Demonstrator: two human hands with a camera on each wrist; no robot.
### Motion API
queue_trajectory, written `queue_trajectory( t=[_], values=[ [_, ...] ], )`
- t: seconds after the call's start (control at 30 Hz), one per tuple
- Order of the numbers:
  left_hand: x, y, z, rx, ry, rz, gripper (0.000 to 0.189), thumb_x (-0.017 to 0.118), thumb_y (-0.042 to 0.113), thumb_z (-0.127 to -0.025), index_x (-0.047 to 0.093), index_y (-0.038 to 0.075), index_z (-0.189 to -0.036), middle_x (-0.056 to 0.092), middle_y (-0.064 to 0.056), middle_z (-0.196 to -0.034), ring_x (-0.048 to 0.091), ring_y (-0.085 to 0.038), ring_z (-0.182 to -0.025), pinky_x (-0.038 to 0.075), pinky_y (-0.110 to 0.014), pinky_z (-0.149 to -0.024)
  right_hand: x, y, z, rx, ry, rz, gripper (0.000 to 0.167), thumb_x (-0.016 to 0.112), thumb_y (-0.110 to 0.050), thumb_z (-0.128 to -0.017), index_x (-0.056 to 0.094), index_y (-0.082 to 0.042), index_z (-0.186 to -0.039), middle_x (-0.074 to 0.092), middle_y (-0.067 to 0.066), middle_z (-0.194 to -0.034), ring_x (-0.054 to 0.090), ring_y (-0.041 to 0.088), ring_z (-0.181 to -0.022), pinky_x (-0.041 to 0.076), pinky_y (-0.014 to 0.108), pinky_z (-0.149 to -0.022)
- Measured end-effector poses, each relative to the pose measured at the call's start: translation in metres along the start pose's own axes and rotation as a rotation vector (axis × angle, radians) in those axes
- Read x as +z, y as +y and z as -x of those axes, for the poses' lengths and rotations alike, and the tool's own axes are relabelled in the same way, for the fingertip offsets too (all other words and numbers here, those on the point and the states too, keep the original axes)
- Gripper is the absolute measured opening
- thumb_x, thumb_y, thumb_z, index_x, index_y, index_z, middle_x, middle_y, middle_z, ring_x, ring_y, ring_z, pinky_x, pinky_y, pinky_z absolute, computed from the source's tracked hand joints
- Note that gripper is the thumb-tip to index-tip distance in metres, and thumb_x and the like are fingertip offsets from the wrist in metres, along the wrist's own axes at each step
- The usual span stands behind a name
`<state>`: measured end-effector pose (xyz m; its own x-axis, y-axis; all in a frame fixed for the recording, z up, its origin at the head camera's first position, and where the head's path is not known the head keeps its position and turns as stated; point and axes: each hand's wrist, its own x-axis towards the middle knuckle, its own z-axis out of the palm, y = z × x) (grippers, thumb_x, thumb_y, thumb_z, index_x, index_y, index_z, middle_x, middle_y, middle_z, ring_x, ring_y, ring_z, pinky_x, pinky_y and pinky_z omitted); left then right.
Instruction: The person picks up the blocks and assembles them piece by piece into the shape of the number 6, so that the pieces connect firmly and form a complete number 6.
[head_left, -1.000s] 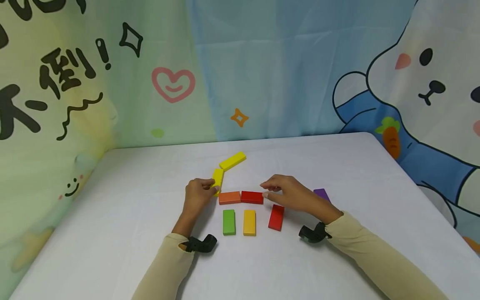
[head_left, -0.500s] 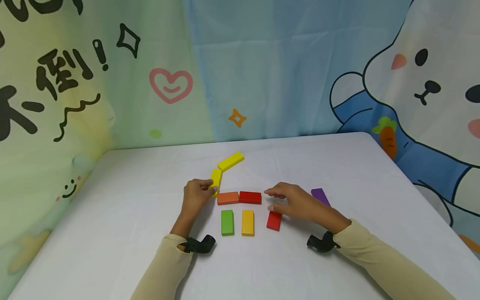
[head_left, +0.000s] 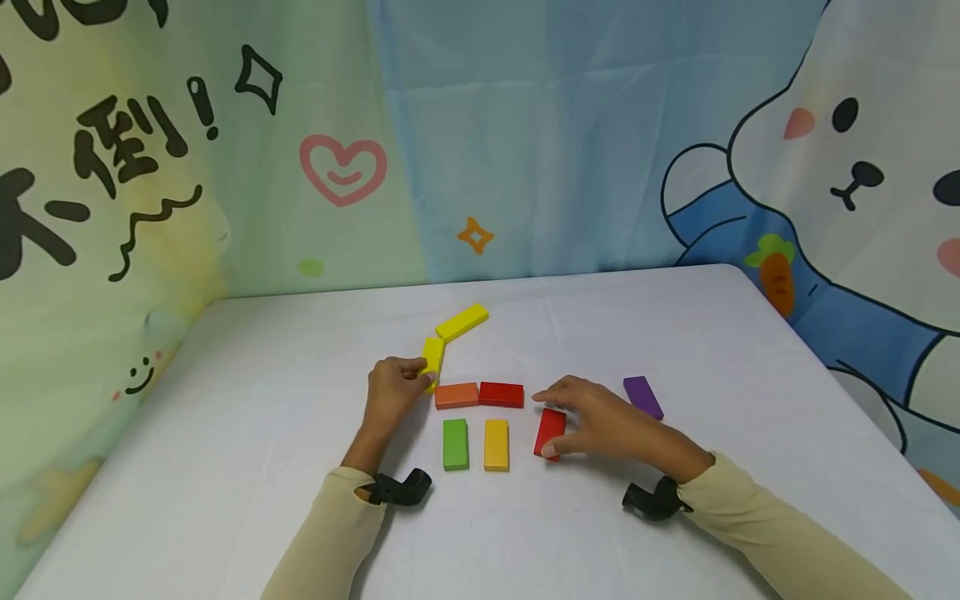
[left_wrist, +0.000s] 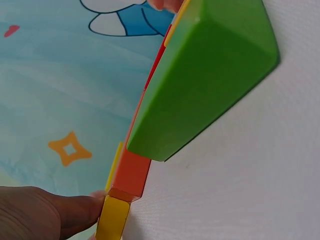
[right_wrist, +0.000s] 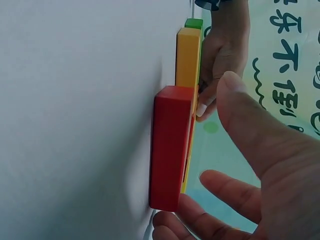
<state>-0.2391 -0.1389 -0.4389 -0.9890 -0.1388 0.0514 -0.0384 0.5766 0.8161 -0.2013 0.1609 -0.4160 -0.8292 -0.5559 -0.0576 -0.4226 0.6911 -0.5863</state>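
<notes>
the red block is lying at a slant on the table, beside the amber block. the right hand is reaching around it, thumb and fingers spreading. the left hand is touching the yellow block; whether it is pinching cannot be confirmed. judging by appearance, expect a light, stiff, smooth piece; grip its long sides.

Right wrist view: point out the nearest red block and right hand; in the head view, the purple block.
Nearest red block (right_wrist: 169,150), right wrist view: middle of its largest visible face.
Right hand (right_wrist: 289,175), right wrist view: thumb base.
Purple block (head_left: 642,397), head view: middle of its top face.
</notes>
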Motion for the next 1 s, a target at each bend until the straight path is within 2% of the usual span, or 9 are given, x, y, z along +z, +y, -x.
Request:
queue_trajectory(
  t=[0.3,1.0],
  values=[
    [0.000,-0.001,-0.001,-0.006,0.002,-0.009,0.033,0.075,0.009,-0.084,0.070,-0.005,-0.113,0.066,-0.019,-0.110,0.063,-0.026,-0.097,0.055,-0.032,-0.076,0.001,0.000,0.005,0.001,-0.002,0.021,0.080,0.084,-0.048,-0.069,0.058,-0.010,-0.135,0.058,0.006,-0.123,0.052,0.026,-0.115,0.047,0.048,-0.095],
    [0.000,0.000,0.000,-0.002,0.006,0.003,0.032,0.075,0.008,-0.084,0.070,-0.005,-0.113,0.067,-0.019,-0.110,0.064,-0.026,-0.097,0.056,-0.033,-0.077,0.003,0.001,0.011,0.018,0.019,0.063,0.078,0.085,-0.045,-0.071,0.059,-0.007,-0.133,0.058,0.004,-0.118,0.052,0.024,-0.111,0.048,0.045,-0.094]
  ],
)
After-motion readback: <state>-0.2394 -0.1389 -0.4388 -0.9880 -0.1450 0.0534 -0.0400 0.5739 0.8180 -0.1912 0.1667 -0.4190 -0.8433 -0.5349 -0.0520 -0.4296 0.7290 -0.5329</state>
